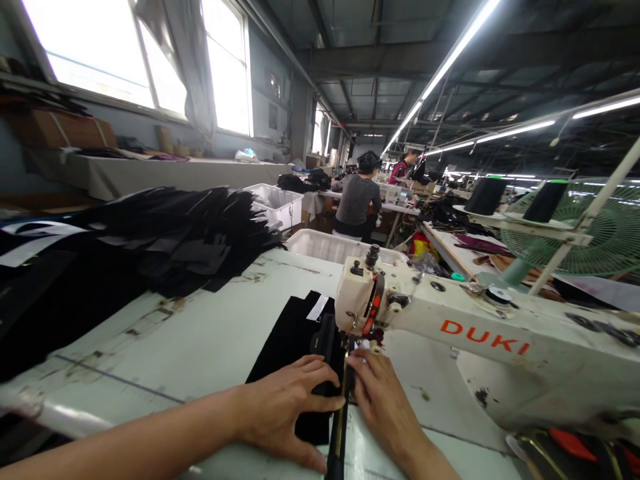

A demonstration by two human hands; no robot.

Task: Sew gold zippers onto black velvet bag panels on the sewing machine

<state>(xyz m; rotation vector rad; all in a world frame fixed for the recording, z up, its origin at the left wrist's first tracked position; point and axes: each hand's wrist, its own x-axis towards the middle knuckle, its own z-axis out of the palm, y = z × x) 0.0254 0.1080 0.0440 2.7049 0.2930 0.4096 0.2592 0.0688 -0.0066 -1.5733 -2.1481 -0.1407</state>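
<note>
A black fabric panel lies on the sewing machine table, with a small white label near its far edge. Along its right side runs a long black zipper tape with a gold line, leading up under the head of the sewing machine. My left hand rests with spread fingers on the panel, its index finger reaching the tape. Close to the presser foot, my right hand has its fingers bent and pressed together at the tape's right edge. Its fingertips partly hide the stitching spot.
A large pile of black cut pieces covers the table's left. Behind the table stands a white plastic bin. Thread cones and a green fan are at right. A seated person works farther back.
</note>
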